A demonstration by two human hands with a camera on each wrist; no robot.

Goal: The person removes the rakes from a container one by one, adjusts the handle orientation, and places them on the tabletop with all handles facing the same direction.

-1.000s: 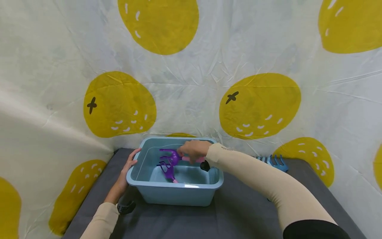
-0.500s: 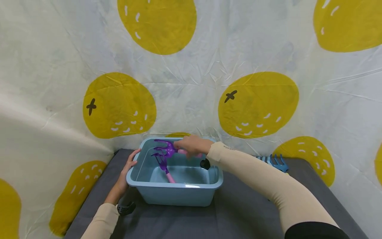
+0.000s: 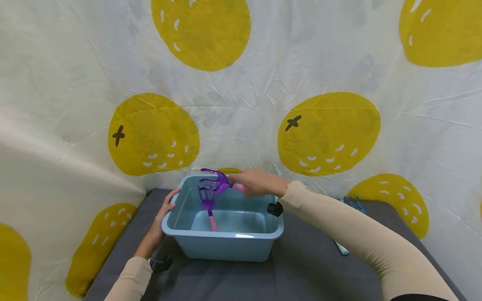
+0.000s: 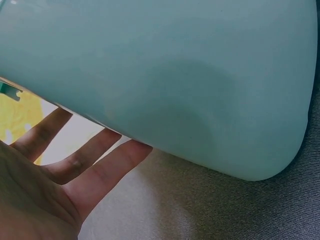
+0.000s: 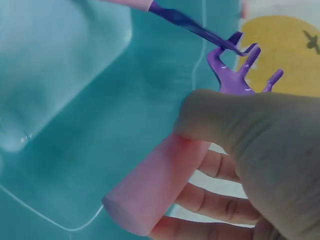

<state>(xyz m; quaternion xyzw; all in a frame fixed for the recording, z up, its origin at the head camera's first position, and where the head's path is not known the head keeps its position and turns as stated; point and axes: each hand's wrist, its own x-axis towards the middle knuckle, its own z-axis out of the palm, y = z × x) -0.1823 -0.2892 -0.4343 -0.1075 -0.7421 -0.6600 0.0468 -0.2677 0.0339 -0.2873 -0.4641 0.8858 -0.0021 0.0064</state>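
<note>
My right hand grips the pink handle of a purple hand fork, raised to the far rim of the blue basin. Its tines point left. Below them a second purple hand fork stands tilted in the basin, tines up and pink handle down. The tines of the two forks overlap; whether they are hooked together I cannot tell. My left hand rests against the basin's left side. In the left wrist view its extended fingers touch the basin's outer wall; the thumb is hidden there.
On the dark grey cloth to the right lies a blue rake-like tool, partly behind my right arm. A pale handle end shows below that arm. A white curtain with yellow fruit prints hangs close behind the basin.
The held hand fork has risen from inside the basin to its far rim, my right hand going up and slightly right. The second fork has tipped more upright. My left hand stays put.
</note>
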